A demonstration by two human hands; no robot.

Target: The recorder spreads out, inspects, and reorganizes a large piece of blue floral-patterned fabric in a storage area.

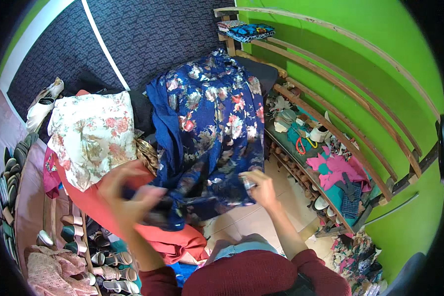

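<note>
A dark blue floral fabric (217, 123) lies spread in front of me, its near end bunched into folds. At its near right edge my right hand (262, 188) is closed, pinching the cloth between fingers and thumb. My left hand (130, 195) is blurred by motion beside the near left corner of the fabric. Its thumb and fingers look apart, with nothing visible between them. Left of the blue cloth lies a folded white floral fabric (93, 133). Beneath my left hand, an orange-red cloth (172, 239) hangs down toward the floor.
Shoes (118, 274) stand on a rack at lower left, with a pink lacy cloth (54, 271) beside them. On the right, a wooden rack (330, 135) holds fabric scraps (330, 170) and orange-handled scissors (301, 144). Folded patterned cloths (251, 32) rest at its far end. More scraps (357, 256) lie lower right.
</note>
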